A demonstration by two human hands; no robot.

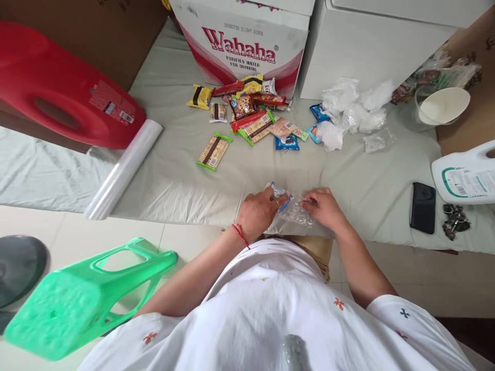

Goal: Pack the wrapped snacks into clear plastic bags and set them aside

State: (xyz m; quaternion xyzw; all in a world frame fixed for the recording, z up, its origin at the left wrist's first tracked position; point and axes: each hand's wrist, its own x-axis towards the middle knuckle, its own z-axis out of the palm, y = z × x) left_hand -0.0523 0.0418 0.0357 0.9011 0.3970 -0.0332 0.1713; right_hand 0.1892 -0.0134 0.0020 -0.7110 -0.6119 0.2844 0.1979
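My left hand (258, 212), a red string bracelet at its wrist, is closed on a small blue-and-white snack packet (285, 202) near the front edge of the covered surface. A crumpled clear plastic film (299, 214) lies beside the packet, between my hands. My right hand (324, 207) pinches the film's right side with thumb and fingers. Beyond the hands is a pile of wrapped snacks, with a cookie pack (243, 105), a green-edged bar (257, 128) and a blue packet (286, 143). Another green-edged bar (214, 151) lies apart, to the left.
Crumpled clear plastic bundles (353, 111) lie at the right rear, before a white box (359, 46). A Wahaha carton (247, 41) stands behind the snacks. At left are a red jug (65, 87), a film roll (124, 170) and a green stool (73, 304); at right, a phone (423, 207) and keys (455, 221).
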